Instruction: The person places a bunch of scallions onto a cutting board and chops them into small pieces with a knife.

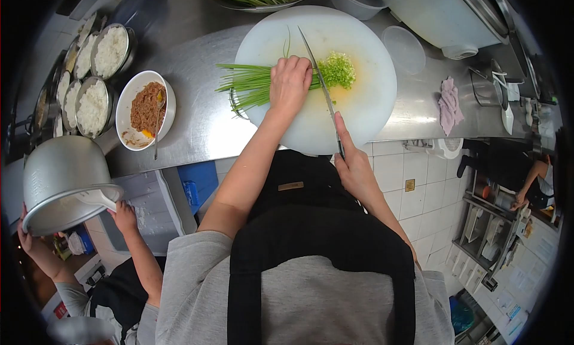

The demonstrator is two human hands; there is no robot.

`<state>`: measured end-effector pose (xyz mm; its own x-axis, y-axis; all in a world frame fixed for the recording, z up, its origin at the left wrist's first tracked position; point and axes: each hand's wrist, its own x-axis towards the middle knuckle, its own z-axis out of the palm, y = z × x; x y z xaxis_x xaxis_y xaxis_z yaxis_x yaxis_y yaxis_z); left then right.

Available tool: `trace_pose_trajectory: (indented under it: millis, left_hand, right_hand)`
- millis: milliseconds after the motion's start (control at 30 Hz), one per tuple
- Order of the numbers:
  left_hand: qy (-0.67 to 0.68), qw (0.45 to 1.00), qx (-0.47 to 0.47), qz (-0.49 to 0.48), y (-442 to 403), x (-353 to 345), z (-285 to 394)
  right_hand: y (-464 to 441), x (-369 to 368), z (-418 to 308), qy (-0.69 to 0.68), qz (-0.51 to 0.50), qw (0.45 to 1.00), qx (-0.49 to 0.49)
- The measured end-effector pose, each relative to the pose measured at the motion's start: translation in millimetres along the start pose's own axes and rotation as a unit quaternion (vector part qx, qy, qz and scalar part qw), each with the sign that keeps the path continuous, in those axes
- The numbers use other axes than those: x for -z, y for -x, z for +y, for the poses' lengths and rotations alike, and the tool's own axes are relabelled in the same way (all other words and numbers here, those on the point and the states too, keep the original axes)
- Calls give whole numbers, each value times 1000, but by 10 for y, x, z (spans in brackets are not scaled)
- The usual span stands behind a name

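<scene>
My left hand (pixel 290 85) presses down on a bunch of long green stalks (pixel 251 84), its fingers curled over them on the round white cutting board (pixel 317 127). In my right hand (pixel 354 169) is the handle of a long knife (pixel 321 76). The blade lies across the board just right of my left fingers, its tip pointing away from me. A pile of finely chopped green pieces (pixel 337 70) sits right beside the blade. One loose stalk sticks up above my left hand.
On the left are a white bowl (pixel 170 109) of brown food with a spoon and several bowls of rice (pixel 112 51). A co-worker at lower left tilts a large metal pot (pixel 63 172). A pink cloth (pixel 449 106) lies right of the board. Another person stands far right.
</scene>
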<state>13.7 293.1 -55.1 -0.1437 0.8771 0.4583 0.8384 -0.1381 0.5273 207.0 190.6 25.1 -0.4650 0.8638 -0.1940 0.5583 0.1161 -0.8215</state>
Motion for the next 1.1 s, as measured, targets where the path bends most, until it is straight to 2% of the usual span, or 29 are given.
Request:
trace_pose_trajectory:
  millis: [100, 200, 300, 367, 567, 767, 900, 967, 1000, 1067, 1100]
  left_hand:
    - [-7, 1000, -7, 1, 9, 5, 17]
    - [-14, 1000, -10, 3, 12, 1, 26]
    - [-28, 1000, -3, -8, 9, 1, 14]
    - [-33, 999, 0, -11, 2, 3, 27]
    - [-22, 1000, -12, -4, 12, -7, 12]
    - [-29, 1000, -8, -7, 7, 8, 27]
    - [-24, 999, -21, 2, 23, 3, 21]
    - [-24, 1000, -20, -2, 7, 9, 22]
    - [-23, 999, -25, -1, 19, 3, 20]
    - [-21, 1000, -19, -4, 17, -2, 3]
    - [-22, 999, -24, 0, -1, 15, 18]
  right_hand:
    - [-154, -39, 53, 2, 1, 1000, 3]
    - [-280, -12, 42, -30, -6, 999, -45]
    - [-167, 6, 10, -25, 3, 1000, -2]
    - [-48, -22, 0, 33, 39, 996, 67]
    - [-290, -47, 38, 17, 8, 1000, -14]
    - [-29, -69, 5, 26, 31, 998, 44]
    - [-200, -95, 29, 20, 43, 997, 62]
    - [-344, 39, -190, -107, -52, 984, -136]
    - [-381, 34, -136, -108, -47, 984, -134]
    - [-442, -11, 24, -237, -21, 963, -125]
    - [-444, 4, 36, -237, -18, 964, -120]
